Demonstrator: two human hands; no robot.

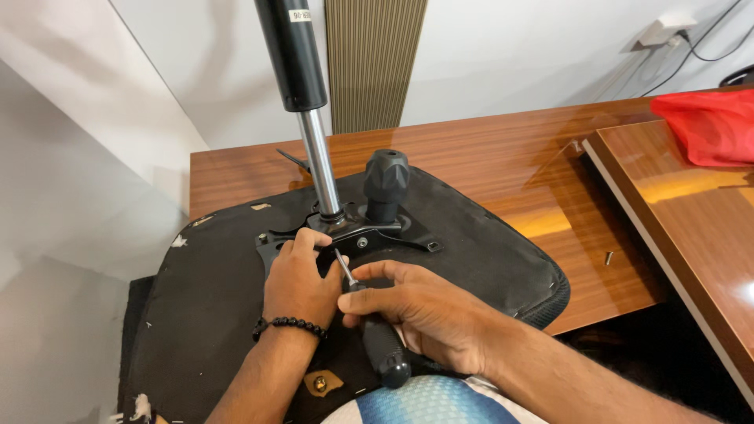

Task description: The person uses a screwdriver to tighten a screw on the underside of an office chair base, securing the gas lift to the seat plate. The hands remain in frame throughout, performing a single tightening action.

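An upturned black chair seat (471, 235) lies on a wooden desk, its underside facing up. A black metal mechanism plate (369, 233) is fixed at its middle, with a gas lift cylinder (302, 102) standing up from it and a black knob (386, 182) beside it. My left hand (298, 279), wearing a black bead bracelet, rests on the plate's near left part. My right hand (416, 310) grips a black-handled screwdriver (381, 345), and its metal tip slants up to the plate beside my left fingers.
The glossy wooden desk (503, 157) runs back to a white wall. A second desk top (691, 228) adjoins on the right, with a red cloth (711, 126) on it. A small bolt (609, 257) lies near the desk's right edge. A ribbed panel (373, 63) stands behind.
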